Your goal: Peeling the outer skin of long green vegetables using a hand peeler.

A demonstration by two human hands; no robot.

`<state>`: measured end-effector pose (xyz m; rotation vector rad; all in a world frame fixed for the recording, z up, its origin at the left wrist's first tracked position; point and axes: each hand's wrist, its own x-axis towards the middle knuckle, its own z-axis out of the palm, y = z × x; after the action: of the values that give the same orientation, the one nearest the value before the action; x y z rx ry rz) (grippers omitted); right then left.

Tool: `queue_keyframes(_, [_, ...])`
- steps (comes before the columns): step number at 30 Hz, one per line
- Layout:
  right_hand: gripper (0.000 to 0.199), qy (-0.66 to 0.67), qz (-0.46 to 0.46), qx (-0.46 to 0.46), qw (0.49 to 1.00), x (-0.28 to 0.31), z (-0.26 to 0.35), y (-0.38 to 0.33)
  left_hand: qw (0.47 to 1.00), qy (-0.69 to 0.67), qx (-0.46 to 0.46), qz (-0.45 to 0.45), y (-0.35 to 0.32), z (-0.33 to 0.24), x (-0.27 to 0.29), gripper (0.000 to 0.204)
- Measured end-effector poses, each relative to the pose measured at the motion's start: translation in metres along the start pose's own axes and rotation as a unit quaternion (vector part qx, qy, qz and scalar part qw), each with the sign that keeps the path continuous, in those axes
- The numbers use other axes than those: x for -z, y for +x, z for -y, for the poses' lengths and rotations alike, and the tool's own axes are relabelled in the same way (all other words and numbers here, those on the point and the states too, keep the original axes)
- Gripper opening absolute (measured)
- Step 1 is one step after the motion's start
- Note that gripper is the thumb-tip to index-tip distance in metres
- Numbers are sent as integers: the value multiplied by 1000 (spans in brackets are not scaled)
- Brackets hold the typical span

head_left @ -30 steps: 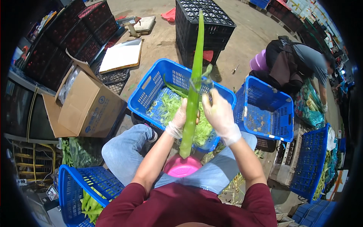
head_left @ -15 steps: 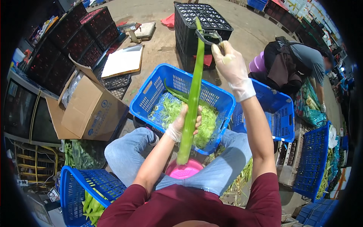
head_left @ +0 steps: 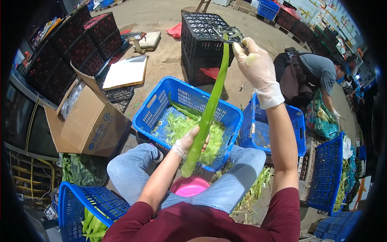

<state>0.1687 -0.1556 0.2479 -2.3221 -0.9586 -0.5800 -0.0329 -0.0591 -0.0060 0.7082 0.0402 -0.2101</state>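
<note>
Concrete floor (head_left: 169, 60) around me holds crates. My left hand (head_left: 186, 142) grips the long green stalk (head_left: 207, 115) low over the blue crate (head_left: 161, 103); my right hand (head_left: 254, 66) holds a peeler (head_left: 229, 34) at its top. Stiff, light, likely slippery: hold near the base.

Long green stalk (head_left: 207, 117), near-upright, peeled

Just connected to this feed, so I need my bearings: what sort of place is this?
Probably a vegetable sorting or packing yard. Blue crates hold green trimmings, black crates are stacked on the concrete floor, and another person bends over produce nearby.
</note>
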Motion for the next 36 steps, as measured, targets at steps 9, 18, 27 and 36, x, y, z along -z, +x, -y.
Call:
queue_keyframes(9, [43,-6,43,20,999,8,-8,-5,1000,15,16,-12,2,6,11,87])
queue_keyframes(18, [41,49,56,-9,997,-2,-20,-26,997,51,37,-34,-1,7,12,71])
queue_keyframes(27, [39,96,149,-68,982,-7,-30,-54,999,22,-4,-32,-4,-1,10,73])
queue_keyframes(36, [35,110,31,6,993,-12,-14,-29,999,13,29,-31,-4,0,19,79])
